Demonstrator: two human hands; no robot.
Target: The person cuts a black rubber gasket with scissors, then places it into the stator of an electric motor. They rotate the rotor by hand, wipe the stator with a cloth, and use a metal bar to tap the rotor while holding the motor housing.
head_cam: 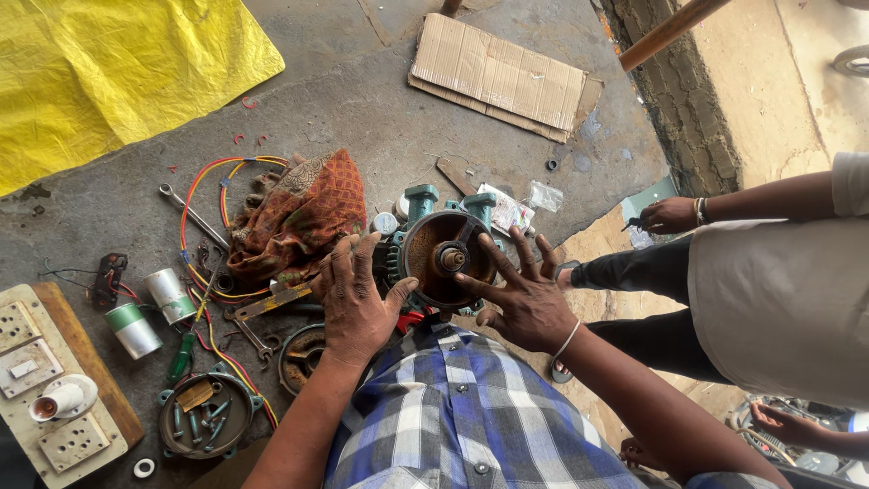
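A green electric motor (pixel 424 201) lies on the concrete floor with its rusty round end (pixel 433 263) and central shaft (pixel 453 260) facing up. My left hand (pixel 355 294) rests on the motor's left side, fingers spread, thumb against the rusty rim. My right hand (pixel 520 290) presses the right side of that rim with fingers spread wide. Neither hand grips a tool.
A patterned red cloth (pixel 299 217), coloured wires (pixel 204 181), a spanner (pixel 192 215), two capacitors (pixel 149 312), a round cover holding bolts (pixel 204 417) and a switchboard (pixel 41 380) lie left. Yellow tarp (pixel 118 63) and cardboard (pixel 498 72) sit farther off. Another person (pixel 769 281) crouches right.
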